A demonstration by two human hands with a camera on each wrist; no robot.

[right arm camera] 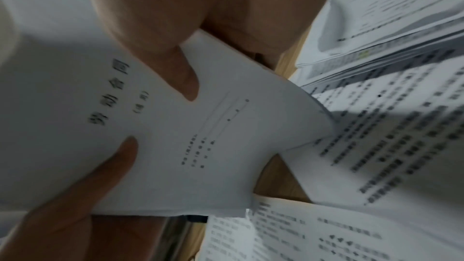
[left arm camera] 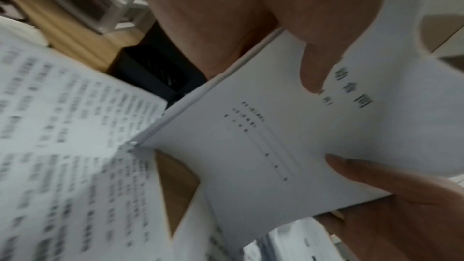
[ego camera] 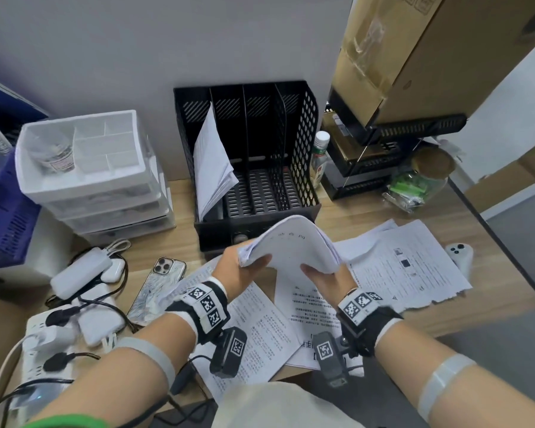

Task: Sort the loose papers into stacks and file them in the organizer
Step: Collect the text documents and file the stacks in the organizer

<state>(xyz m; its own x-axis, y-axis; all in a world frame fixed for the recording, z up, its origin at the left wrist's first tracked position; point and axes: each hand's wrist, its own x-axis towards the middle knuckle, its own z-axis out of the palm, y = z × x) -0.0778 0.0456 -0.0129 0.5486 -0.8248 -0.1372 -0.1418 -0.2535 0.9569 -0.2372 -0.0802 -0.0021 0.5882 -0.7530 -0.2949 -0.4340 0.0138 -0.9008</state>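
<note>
A thick stack of white printed papers (ego camera: 294, 245) is held above the desk, arched upward, just in front of the black mesh organizer (ego camera: 303, 143). My left hand (ego camera: 250, 264) grips its left end and my right hand (ego camera: 318, 273) grips its right end, thumbs on the top sheet. The left wrist view shows the stack (left arm camera: 251, 146) under my left thumb (left arm camera: 314, 62). The right wrist view shows the stack (right arm camera: 175, 146) under my right thumb (right arm camera: 180, 72). A leaning bundle of papers (ego camera: 210, 159) fills the organizer's leftmost slot; the other slots look empty. Loose printed sheets (ego camera: 408, 267) lie spread on the desk below.
A white drawer unit (ego camera: 87, 168) stands left of the organizer. A phone (ego camera: 158, 288), a power bank (ego camera: 78, 270), a power strip (ego camera: 44, 341) and cables crowd the left. A bottle (ego camera: 320, 156), a jar (ego camera: 423, 177) and a cardboard box (ego camera: 414, 57) are at right.
</note>
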